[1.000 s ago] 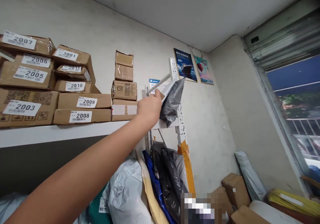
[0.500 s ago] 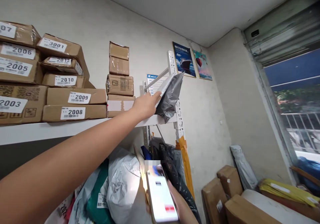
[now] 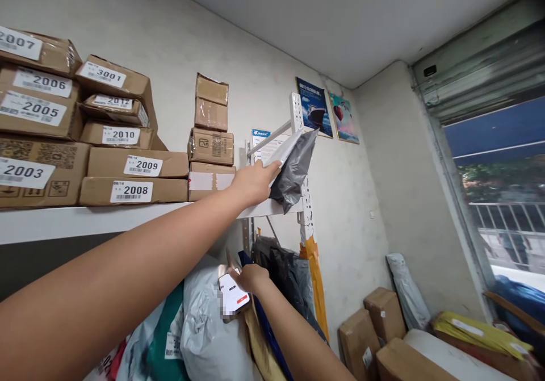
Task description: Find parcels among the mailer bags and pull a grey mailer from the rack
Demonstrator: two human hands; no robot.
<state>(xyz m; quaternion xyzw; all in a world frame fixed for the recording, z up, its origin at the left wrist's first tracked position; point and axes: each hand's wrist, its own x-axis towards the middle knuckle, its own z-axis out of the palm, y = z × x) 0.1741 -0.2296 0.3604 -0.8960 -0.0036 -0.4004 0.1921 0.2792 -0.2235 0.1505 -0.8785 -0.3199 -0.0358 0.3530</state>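
Left hand [image 3: 254,183]: clamped on grey parcel [image 3: 293,168] at shelf [image 3: 128,217] end | right hand [image 3: 251,277]: clamped on phone [image 3: 233,294] | risk: parcel judged liable to slip off the shelf edge if released.

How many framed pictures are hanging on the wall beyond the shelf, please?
2. The ship picture hangs just right of the rack's white upright post; the balloon picture hangs right beside it, nearer the corner. None seems hidden.
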